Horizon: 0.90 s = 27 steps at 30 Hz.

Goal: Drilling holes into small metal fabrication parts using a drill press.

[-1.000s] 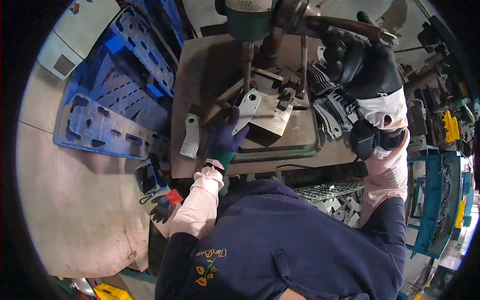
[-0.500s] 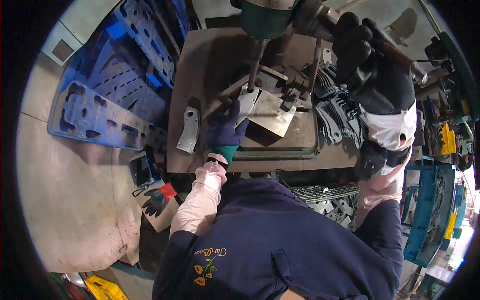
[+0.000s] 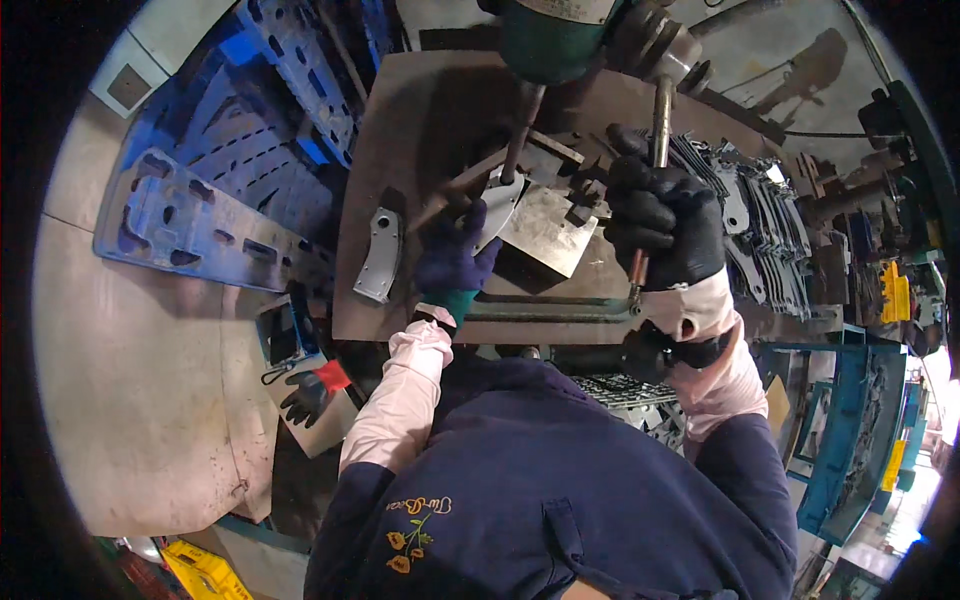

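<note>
In a dark blue and green glove, my left hand [image 3: 455,258] holds a flat grey metal plate [image 3: 503,203] with a curved edge against a steel block [image 3: 550,232] on the drill press table. The fingers close around the plate's near left side. Directly over the plate's far end comes the long drill bit [image 3: 523,130] under the green drill head [image 3: 555,45]; whether the tip touches cannot be seen. My right hand [image 3: 668,215], in a black glove, is wrapped round the press's metal lever [image 3: 662,122]. Left of my left hand lies a similar plate [image 3: 380,256].
Many similar plates [image 3: 765,225] are stacked right of the lever. Clamp parts [image 3: 590,190] sit behind the block. Blue plastic pallets [image 3: 200,220] stand at the left, with a red and black glove [image 3: 315,390] lower down. A teal rack [image 3: 850,430] is at the right.
My right hand has brought the lever round toward me and to the left, uncovering more of the stacked plates. My left hand stays on the plate.
</note>
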Motion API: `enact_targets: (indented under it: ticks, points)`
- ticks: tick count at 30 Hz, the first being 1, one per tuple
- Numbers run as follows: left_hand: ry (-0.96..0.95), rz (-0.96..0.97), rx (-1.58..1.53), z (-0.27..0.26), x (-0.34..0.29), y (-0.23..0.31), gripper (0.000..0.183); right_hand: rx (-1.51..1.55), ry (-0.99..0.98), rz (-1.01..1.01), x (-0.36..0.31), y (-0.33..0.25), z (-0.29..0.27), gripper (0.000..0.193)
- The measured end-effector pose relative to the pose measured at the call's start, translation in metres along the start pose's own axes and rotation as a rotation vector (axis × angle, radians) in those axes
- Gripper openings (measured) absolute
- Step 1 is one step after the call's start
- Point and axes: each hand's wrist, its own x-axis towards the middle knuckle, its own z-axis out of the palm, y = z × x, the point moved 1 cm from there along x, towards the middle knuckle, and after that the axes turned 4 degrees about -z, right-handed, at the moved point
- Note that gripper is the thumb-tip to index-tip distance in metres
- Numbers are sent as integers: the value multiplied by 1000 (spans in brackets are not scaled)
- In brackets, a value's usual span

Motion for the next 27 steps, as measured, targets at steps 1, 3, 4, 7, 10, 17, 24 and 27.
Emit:
enact_targets:
  ticks: [1, 3, 4, 7, 10, 17, 24, 27]
  points:
    - [-33, 0, -10, -3, 4, 3, 66, -38, -3, -24, 3, 2, -3, 24]
    - [-88, -2, -14, -12, 10, 9, 66, -265, 172, -187, 4, 5, 1, 26]
    - [-107, -8, -2, -17, 11, 11, 66, -356, 181, -236, 8, 7, -13, 23]
    - [-150, -38, 43, -17, 12, 14, 67, -1858, 327, -933, 28, 11, -59, 9]
    - [-191, -98, 30, -12, 9, 8, 65, -1892, 251, -1158, 33, 16, -61, 12]
    - [-195, -45, 104, -18, 11, 11, 70, -1182, 341, -979, 49, 15, -97, 29]
    - [-223, -91, 86, -16, 9, 11, 69, -1108, 348, -948, 58, 7, -114, 23]
    - [-192, -100, 45, -17, 7, 14, 68, -1019, 329, -957, 60, 8, -114, 20]
